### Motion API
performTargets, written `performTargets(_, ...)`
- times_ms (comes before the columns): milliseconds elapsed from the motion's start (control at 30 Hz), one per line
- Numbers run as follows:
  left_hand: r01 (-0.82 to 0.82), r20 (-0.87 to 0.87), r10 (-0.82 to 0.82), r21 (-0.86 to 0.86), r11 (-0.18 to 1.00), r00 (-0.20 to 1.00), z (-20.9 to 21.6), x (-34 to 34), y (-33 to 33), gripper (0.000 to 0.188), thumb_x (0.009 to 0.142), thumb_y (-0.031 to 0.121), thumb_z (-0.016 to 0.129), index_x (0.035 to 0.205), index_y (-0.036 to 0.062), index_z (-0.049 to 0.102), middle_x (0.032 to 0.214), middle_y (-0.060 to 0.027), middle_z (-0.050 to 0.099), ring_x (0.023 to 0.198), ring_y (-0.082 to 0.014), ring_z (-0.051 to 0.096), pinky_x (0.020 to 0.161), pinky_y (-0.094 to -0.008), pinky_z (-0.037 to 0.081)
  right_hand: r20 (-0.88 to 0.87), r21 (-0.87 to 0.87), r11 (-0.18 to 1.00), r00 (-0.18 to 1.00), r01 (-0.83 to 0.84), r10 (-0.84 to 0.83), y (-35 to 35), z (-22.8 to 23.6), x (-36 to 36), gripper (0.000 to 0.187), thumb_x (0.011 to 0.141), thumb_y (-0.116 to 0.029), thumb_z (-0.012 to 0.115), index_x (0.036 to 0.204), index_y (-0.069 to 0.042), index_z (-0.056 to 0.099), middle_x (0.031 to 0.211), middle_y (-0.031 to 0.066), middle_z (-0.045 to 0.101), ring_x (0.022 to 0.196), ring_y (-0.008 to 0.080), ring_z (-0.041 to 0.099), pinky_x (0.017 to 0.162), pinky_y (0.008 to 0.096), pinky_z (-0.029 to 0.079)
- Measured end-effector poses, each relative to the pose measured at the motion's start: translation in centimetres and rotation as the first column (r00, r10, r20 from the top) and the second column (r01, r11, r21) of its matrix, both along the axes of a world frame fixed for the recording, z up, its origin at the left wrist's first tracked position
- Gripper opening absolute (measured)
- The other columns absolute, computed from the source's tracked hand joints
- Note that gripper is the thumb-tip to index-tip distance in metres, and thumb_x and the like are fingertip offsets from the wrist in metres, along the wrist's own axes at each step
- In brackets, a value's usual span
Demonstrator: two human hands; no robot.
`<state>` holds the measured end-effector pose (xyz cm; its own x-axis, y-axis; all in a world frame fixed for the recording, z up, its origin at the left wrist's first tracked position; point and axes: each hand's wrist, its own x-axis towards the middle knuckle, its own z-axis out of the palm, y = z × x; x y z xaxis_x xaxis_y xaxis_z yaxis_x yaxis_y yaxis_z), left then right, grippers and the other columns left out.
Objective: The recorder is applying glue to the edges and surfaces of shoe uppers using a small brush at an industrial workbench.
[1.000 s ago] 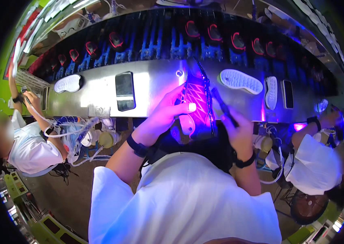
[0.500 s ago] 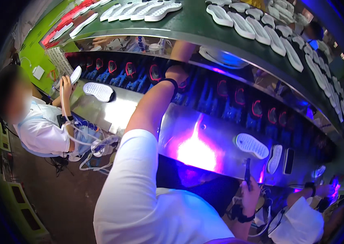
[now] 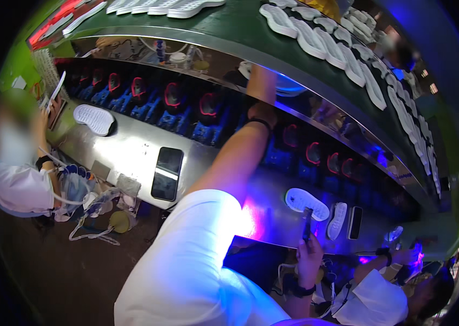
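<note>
Right fingers (image 3: 315,247) bent round tool (image 3: 307,221)

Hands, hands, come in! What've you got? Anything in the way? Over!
Left hand at row of red-rimmed pieces, grip hidden. Right hand holding dark tool. Possibly in the way: white sole behind tool's tip, contact unclear.

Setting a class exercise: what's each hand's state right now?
Left hand: cannot be told, partly hidden.
Right hand: closed, holding a slim dark tool.

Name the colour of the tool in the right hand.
The tool looks black; best seen in the head view.
</note>
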<state>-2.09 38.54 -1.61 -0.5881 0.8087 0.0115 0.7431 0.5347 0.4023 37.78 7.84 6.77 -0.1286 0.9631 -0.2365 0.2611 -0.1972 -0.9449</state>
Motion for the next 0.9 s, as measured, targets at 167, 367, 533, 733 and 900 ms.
performTargets(167, 0.190, 0.005, -0.193, 0.157, 0.969, 0.981, 3.3, 0.4, -2.6, 0.037, 0.093, 0.037, 0.056, 0.110, 0.0105, 0.074, 0.112, -0.0190, 0.073, 0.104, -0.0368, 0.071, 0.090, -0.0426, 0.057, 0.017, -0.025, 0.999, 0.999, 0.036, -0.036, 0.6, -2.0, 2.4, 0.040, 0.095, -0.008, 0.067, 0.133, 0.000, 0.060, 0.082, -0.0021, 0.062, 0.060, 0.0040, 0.048, 0.053, 0.0213, 0.039)
performTargets(367, 0.198, -0.089, -0.204, -0.067, 0.978, 0.975, 3.9, -3.8, -5.9, 0.040, 0.093, 0.038, 0.052, 0.104, 0.0065, 0.075, 0.108, -0.0201, 0.074, 0.103, -0.0386, 0.071, 0.082, -0.0477, 0.057, -0.025, -0.059, 0.998, 0.999, 0.024, -0.026, 1.3, -2.6, 3.7, 0.038, 0.094, -0.006, 0.068, 0.131, 0.000, 0.062, 0.081, -0.0015, 0.063, 0.060, 0.0043, 0.050, 0.054, 0.0214, 0.040)
performTargets(533, 0.214, -0.406, -0.284, -0.209, 0.954, 0.869, 4.9, 1.7, -0.8, 0.037, 0.098, 0.028, 0.050, 0.124, 0.0080, 0.066, 0.120, -0.0186, 0.070, 0.115, -0.0387, 0.065, 0.097, -0.0496, 0.052, -0.123, -0.010, 0.994, 0.986, 0.111, -0.111, 1.0, -2.5, 4.8, 0.037, 0.093, -0.004, 0.069, 0.129, 0.000, 0.064, 0.082, -0.0005, 0.065, 0.066, 0.0053, 0.055, 0.059, 0.0226, 0.044)
performTargets(733, 0.324, 0.063, -0.325, 0.023, 0.946, 0.944, 2.5, 9.9, 3.5, 0.057, 0.097, 0.048, 0.046, 0.141, 0.0118, 0.056, 0.146, -0.0169, 0.055, 0.136, -0.0360, 0.051, 0.110, -0.0477, 0.043, -0.175, 0.042, 0.987, 0.974, 0.156, -0.147, -1.1, -0.4, 6.7, 0.036, 0.092, -0.002, 0.070, 0.128, 0.003, 0.064, 0.090, 0.0038, 0.070, 0.081, 0.0091, 0.064, 0.074, 0.0258, 0.052)
performTargets(900, 0.380, 0.162, -0.353, -0.185, 0.906, 0.922, 1.4, 7.8, 2.9, 0.056, 0.096, 0.049, 0.054, 0.137, 0.0110, 0.058, 0.134, -0.0197, 0.063, 0.112, -0.0353, 0.067, 0.092, -0.0446, 0.056, -0.148, 0.048, 0.981, 0.972, 0.189, -0.180, -2.9, -1.5, 8.4, 0.037, 0.091, -0.002, 0.070, 0.127, 0.003, 0.064, 0.090, 0.0057, 0.071, 0.079, 0.0091, 0.064, 0.072, 0.0264, 0.052)
